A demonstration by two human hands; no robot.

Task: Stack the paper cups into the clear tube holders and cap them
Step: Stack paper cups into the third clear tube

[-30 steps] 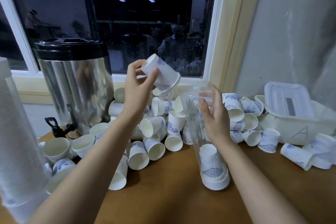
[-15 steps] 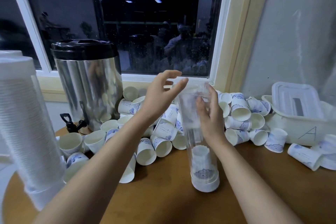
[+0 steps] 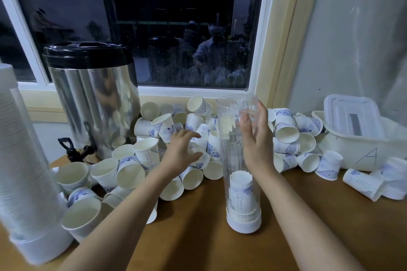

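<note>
A clear tube holder stands upright on its white base on the wooden table. A short stack of upside-down paper cups sits in its bottom. My right hand grips the tube near its upper part, thumb in front and fingers round the far side. My left hand reaches with spread fingers into the pile of loose white and blue paper cups left of the tube; it holds nothing. More loose cups lie to the right of the tube.
A steel urn with a black lid and tap stands at the back left. A filled tube of cups rises at the near left edge. A white lidded plastic box marked A sits at the right. Bare wooden table lies near me.
My left hand held a cup above the tube mouth, let it go into the tube, then dropped down and left to the cup pile. My right hand stayed on the tube.
</note>
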